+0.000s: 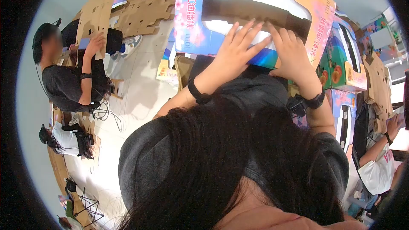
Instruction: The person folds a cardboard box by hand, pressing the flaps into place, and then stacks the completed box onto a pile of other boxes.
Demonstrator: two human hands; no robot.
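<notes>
Both hands press flat on a printed fruit carton (255,6): left hand (236,53) and right hand (292,53), fingers spread along its near edge; open floor (136,98) left.

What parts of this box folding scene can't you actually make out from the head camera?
- Head view: the lower edge of the printed box is covered by the left hand and right hand.
- The box's top is cut off by the frame edge.
- Both palms face away, pressed to the box.
- The person's lap and the floor below are hidden by dark hair.
- The stacked fruit boxes have print too small to read.
</notes>
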